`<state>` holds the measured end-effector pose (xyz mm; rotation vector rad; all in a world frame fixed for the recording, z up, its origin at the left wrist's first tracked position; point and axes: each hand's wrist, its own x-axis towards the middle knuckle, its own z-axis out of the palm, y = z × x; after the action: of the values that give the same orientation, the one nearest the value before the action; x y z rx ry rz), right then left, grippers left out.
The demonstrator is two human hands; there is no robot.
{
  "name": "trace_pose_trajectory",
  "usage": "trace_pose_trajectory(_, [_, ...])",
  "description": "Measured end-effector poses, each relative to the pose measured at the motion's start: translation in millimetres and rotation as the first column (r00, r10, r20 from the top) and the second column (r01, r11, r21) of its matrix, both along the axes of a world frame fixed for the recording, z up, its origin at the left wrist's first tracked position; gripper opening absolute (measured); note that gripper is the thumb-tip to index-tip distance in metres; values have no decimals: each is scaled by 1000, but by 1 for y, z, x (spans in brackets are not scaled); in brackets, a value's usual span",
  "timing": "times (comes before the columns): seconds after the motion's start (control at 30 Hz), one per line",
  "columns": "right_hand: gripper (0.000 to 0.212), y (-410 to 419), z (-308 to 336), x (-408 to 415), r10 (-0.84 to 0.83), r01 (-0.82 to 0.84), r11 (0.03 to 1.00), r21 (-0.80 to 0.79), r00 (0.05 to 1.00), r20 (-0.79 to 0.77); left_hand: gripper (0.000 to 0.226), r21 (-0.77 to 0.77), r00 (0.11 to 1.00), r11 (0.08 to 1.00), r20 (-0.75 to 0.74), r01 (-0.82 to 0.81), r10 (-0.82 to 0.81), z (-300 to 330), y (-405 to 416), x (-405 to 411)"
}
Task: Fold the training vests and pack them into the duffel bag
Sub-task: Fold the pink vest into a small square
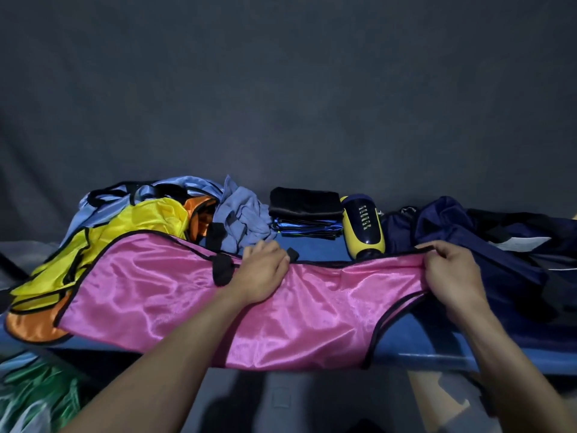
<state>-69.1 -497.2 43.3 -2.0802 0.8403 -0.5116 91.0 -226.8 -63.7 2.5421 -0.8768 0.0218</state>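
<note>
While the navy duffel bag (487, 242) lies crumpled at the right end of the blue table (437, 342), what it holds cannot be seen. The glossy pink vest (175, 295) with black trim is spread along the front edge. The left hand (263, 270) rests on its upper edge with fingers curled down; the right hand (449, 270) pinches its right corner. Behind, satin yellow, orange and light blue vests (131, 220) sit in a heap, near folded dark cloths (304, 214) and a smooth yellow-black shin guard (363, 229).
</note>
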Motion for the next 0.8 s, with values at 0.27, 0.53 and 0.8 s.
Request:
trace_pose_trajectory(0.27, [20, -3, 10, -4, 90, -111, 982, -155, 986, -137, 38, 13, 988, 1000, 151, -10, 8, -3, -17, -3])
trace_pose_trajectory(0.53, [19, -17, 10, -1, 24, -47, 932, -358, 997, -68, 37, 82, 906, 970, 347, 227, -241, 31, 9, -11])
trace_pose_trajectory(0.8, [20, -23, 8, 10, 53, -55, 915, -399, 998, -18, 34, 171, 913, 965, 390, -200, 120, 67, 150, -1])
